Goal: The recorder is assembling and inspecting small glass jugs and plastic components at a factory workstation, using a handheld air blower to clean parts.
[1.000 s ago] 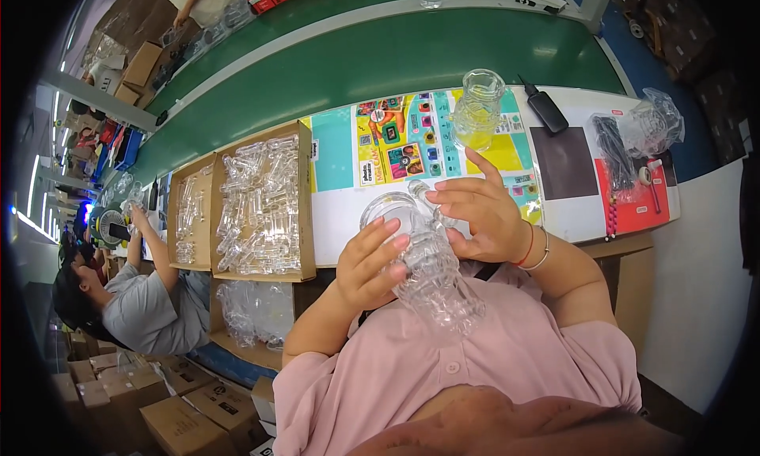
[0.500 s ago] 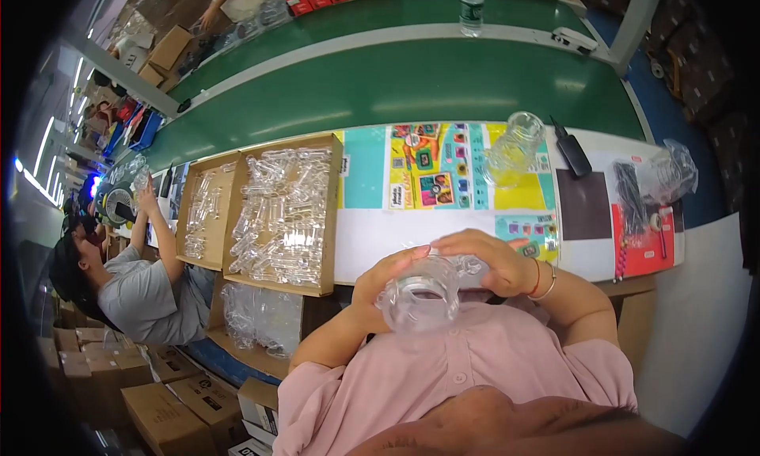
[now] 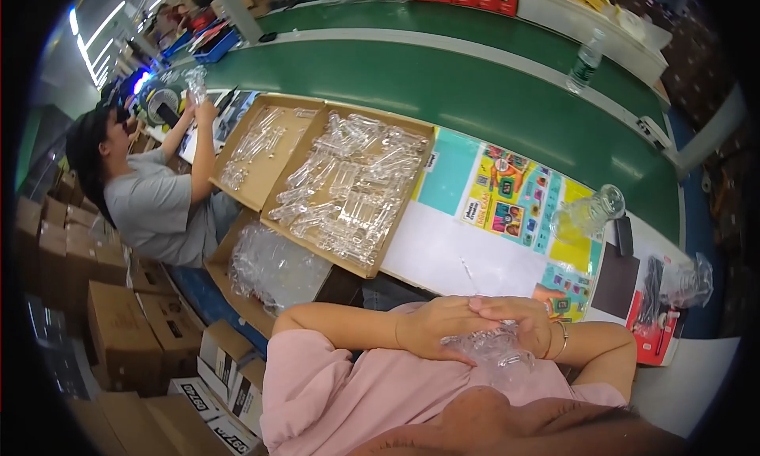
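Hands [image 3: 483, 325] lowered — seemingly clutching plastic [image 3: 495, 351].

Two trays [image 3: 348, 191] lie left of the mat [image 3: 507, 203], with the belt [image 3: 443, 92] behind.

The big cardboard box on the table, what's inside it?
The cardboard box is heaped with clear plastic pieces, many of them tube-shaped. They cover the bottom, so anything beneath them stays hidden.

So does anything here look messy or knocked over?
Yes. A clear jar lies tipped on its side on the colourful mat, not standing up. Clear parts are heaped loosely in the cardboard box. Both hands hold a clear plastic piece close to the body.
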The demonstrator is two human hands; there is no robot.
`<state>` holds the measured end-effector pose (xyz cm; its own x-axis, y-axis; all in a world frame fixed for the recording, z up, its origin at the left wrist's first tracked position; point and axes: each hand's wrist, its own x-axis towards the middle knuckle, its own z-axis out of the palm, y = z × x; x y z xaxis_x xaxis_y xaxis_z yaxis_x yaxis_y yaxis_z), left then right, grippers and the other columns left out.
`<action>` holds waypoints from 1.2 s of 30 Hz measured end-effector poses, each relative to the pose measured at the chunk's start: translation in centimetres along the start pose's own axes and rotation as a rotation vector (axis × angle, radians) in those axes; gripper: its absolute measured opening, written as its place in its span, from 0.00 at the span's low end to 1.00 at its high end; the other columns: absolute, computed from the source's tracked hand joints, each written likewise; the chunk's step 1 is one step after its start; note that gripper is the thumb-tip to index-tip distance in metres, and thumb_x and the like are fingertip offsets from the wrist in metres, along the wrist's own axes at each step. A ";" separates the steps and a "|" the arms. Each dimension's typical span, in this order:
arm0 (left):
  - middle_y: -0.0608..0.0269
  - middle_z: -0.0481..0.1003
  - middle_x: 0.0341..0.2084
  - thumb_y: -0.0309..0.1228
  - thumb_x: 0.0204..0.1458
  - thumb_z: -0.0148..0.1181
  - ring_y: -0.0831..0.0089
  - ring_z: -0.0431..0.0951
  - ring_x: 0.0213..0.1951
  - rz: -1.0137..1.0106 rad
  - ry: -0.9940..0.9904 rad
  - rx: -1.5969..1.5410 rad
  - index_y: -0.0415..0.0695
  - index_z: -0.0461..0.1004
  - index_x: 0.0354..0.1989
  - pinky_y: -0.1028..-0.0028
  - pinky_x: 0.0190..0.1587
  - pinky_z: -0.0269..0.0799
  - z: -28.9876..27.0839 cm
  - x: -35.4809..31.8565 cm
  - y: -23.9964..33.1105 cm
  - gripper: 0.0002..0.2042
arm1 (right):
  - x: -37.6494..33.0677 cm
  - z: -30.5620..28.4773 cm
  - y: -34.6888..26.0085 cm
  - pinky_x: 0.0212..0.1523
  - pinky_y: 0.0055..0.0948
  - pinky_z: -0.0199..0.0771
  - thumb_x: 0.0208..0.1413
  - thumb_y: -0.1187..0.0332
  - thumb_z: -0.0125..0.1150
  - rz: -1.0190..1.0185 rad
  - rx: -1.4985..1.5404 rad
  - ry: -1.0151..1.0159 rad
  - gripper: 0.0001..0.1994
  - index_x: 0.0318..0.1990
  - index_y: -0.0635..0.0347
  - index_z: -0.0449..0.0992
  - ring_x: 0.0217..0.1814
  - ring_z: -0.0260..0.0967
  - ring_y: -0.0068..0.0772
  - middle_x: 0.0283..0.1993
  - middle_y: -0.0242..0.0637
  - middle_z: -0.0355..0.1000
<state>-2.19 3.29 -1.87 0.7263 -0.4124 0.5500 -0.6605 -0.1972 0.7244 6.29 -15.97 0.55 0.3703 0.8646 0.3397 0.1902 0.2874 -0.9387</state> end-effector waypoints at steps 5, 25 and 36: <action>0.56 0.67 0.47 0.36 0.36 0.69 0.60 0.68 0.47 -0.085 0.099 -0.195 0.40 0.60 0.55 0.66 0.51 0.62 -1.2 -0.5 -0.8 0.35 | 3.3 -0.4 -0.1 0.48 0.31 0.66 0.60 0.54 0.34 0.082 -0.179 -0.032 0.24 0.44 0.69 0.69 0.49 0.66 0.41 0.48 0.50 0.67; 0.57 0.65 0.50 0.32 0.46 0.59 0.67 0.67 0.49 -0.610 0.584 0.397 0.43 0.67 0.48 0.70 0.51 0.63 -15.9 -6.7 -4.3 0.19 | 13.4 -14.7 13.1 0.43 0.29 0.74 0.58 0.62 0.46 0.271 0.270 0.843 0.15 0.45 0.66 0.61 0.42 0.69 0.40 0.43 0.46 0.65; 0.46 0.72 0.39 0.44 0.40 0.60 0.54 0.72 0.43 -1.318 0.465 1.232 0.38 0.71 0.42 0.63 0.46 0.67 -33.6 -12.6 -12.3 0.24 | 13.7 -15.4 16.6 0.57 0.34 0.56 0.54 0.68 0.49 0.287 -0.031 1.089 0.27 0.60 0.59 0.48 0.58 0.53 0.37 0.60 0.44 0.48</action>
<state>3.17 40.79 -3.71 0.6666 0.7270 0.1645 0.7069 -0.6866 0.1699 28.56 -5.66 -9.49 0.9974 0.0724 -0.0051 -0.0132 0.1123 -0.9936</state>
